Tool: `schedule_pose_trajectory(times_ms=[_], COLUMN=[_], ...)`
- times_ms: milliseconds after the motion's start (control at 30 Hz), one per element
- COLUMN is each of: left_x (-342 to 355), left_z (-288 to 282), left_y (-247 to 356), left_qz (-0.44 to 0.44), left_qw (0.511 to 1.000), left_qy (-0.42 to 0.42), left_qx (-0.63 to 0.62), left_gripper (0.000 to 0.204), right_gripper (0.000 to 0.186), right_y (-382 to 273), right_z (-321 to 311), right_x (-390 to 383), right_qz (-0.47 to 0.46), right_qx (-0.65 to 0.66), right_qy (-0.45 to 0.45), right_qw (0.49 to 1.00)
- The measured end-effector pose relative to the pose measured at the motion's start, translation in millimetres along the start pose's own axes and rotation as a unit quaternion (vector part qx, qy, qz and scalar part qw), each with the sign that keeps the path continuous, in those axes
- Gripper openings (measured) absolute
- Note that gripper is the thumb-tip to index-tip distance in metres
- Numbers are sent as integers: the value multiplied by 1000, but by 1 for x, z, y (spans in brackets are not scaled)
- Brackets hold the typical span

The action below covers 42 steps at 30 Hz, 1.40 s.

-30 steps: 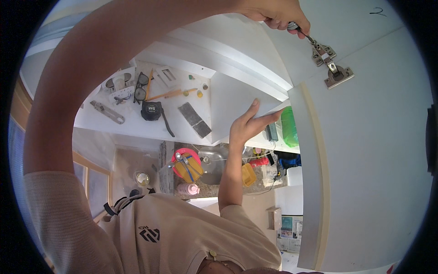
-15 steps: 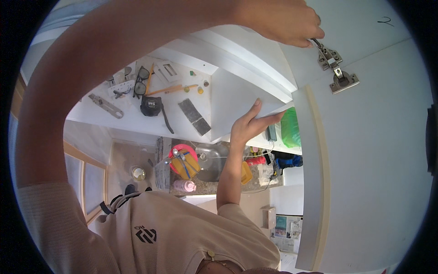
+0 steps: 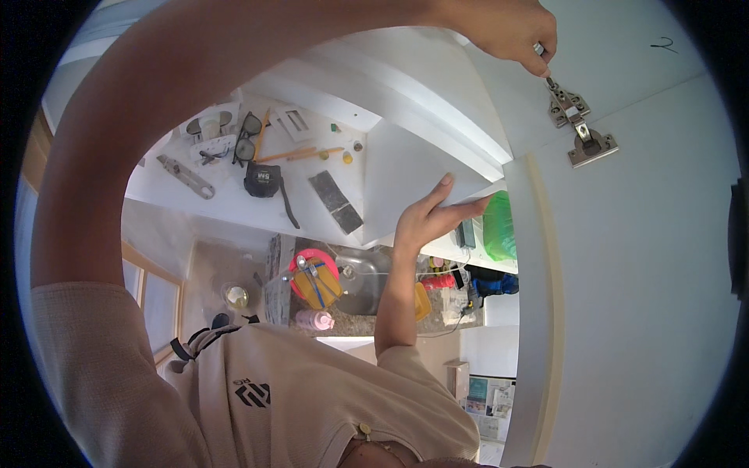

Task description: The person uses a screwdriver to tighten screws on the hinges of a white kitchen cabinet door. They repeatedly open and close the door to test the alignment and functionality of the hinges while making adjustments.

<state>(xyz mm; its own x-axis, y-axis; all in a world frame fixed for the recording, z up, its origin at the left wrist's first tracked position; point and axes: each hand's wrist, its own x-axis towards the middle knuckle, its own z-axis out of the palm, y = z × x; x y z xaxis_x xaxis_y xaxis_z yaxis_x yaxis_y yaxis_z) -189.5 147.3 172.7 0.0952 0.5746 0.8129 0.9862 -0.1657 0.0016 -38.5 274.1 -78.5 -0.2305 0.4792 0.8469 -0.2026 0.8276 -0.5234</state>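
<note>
White cabinet interior overhead, seen from below, with a kitchen counter and sink far beneath. Metal cabinet hinge (image 3: pixel 579 129) fixed at the upper right, spanning the joint between the cabinet side panel (image 3: pixel 499 101) and the white cabinet door (image 3: pixel 647 273). Slim screwdriver tip (image 3: pixel 550 78) set against the top of the hinge, pinched in the curled fingers of the left hand (image 3: pixel 503 31), whose arm arches across from the left edge of the view. Right hand (image 3: pixel 425 222) lower, near the middle, fingers straight and held together, thumb apart, fingertips touching the underside edge of a white shelf board (image 3: pixel 413 168). Green bag (image 3: pixel 499 226) just right of that hand. Farther left on a white shelf surface: black tape measure (image 3: pixel 261 179), eyeglasses (image 3: pixel 248 132), pencil (image 3: pixel 300 154), grey sanding block (image 3: pixel 337 203), metal bracket (image 3: pixel 186 176). Below, steel sink (image 3: pixel 367 277) with a pink and yellow container (image 3: pixel 316 281) beside it.
</note>
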Motion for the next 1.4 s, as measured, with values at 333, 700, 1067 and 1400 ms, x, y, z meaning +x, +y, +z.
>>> schedule_pose_trajectory(times_ms=[333,700,1067,1400], left_x=[4,2,4,-205], left_z=[-3,-7,-27,-66], left_y=[2,2,34,172], left_qz=[-97,-92,-108,-226], left_qw=[990,990,986,914], left_qy=[-48,-55,5,336], left_qx=[-88,-96,126,-13], left_gripper=[34,32,30,20], right_gripper=[72,73,71,46], right_y=[-6,13,18,-122], right_z=[-2,-6,-42,-199], right_x=[2,-2,8,-11], right_qz=[-7,-16,27,-136], right_qx=[-16,-54,180,490], right_qy=[8,-6,-91,16], right_qw=[1000,998,979,861])
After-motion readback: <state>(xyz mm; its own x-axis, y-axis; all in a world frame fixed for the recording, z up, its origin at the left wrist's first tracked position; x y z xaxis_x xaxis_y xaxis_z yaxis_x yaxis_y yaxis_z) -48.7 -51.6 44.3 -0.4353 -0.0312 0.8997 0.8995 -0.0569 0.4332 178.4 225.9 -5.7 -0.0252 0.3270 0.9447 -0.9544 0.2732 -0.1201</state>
